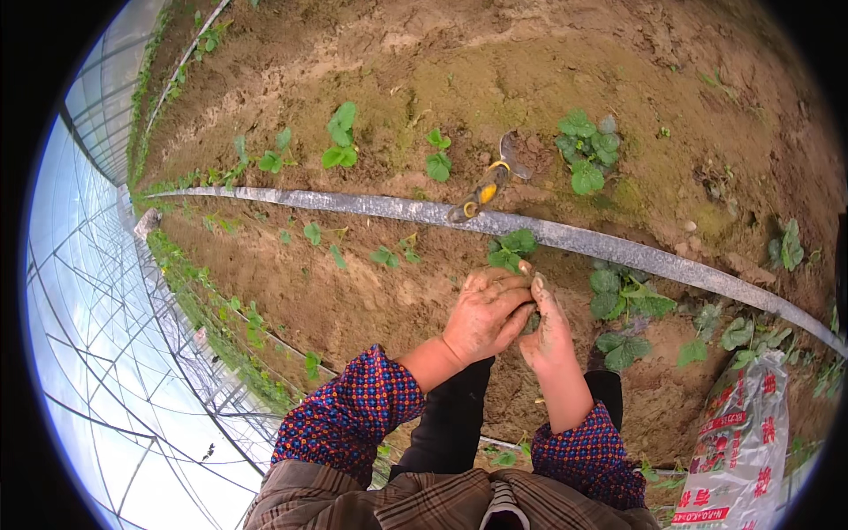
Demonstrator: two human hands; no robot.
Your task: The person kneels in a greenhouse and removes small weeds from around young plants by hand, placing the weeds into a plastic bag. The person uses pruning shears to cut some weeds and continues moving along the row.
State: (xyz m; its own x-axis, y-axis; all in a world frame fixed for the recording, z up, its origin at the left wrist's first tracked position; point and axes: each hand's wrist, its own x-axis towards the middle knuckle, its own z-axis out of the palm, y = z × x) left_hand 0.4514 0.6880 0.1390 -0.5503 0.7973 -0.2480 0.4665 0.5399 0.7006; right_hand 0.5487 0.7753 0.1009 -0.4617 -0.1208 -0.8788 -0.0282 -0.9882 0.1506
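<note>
My left hand (487, 315) and my right hand (546, 324) come together low over the soil, both smeared with dirt. Their fingertips meet at the near side of a young strawberry plant (513, 248), whose leaves show just beyond them. A bit of dark green leaf (530, 322) is visible between my palms. The fingers hide the stem and base, so whether they grip the plant or press soil around it is unclear. Beyond my hands, a small digging tool (487, 189) with a black and yellow handle lies across the grey drip hose, its metal blade on the soil.
The flat drip hose (391, 207) curves along the bed. Strawberry plants (588, 151) grow on both sides, with a leafy clump (626, 301) right of my hands. A printed plastic sack (739, 444) lies at lower right. Greenhouse framing (132, 318) rises at left.
</note>
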